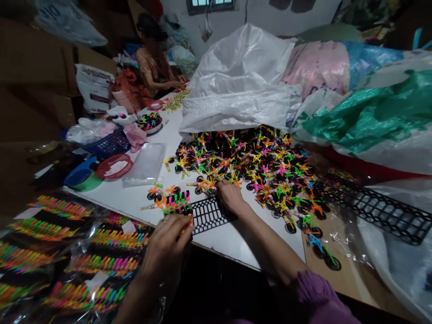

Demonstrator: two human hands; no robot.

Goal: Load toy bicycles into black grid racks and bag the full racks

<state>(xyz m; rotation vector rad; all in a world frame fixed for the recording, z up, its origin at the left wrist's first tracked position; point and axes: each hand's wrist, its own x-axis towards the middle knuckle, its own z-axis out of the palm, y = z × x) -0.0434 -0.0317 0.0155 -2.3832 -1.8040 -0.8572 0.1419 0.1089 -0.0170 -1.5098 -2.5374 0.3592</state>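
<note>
A big heap of small bright plastic toy bicycles (256,166) with black wheels lies on the white table (222,238). In front of it a black plastic grid tray (209,213) lies flat, with a row of bicycles (177,202) slotted into its left end. My left hand (168,240) rests at the tray's near left corner, fingers curled in a pinch on something I cannot make out. My right hand (229,195) reaches over the tray's right end into the near edge of the heap, fingers bent down among the bicycles.
Bagged filled trays (67,256) are stacked at the near left. A second black grid tray (378,209) lies at the right. Large plastic sacks (243,81) fill the back. A blue basket (108,144), bowls (113,166) and a clear bag (146,164) sit left. Another person (151,63) works at the far end.
</note>
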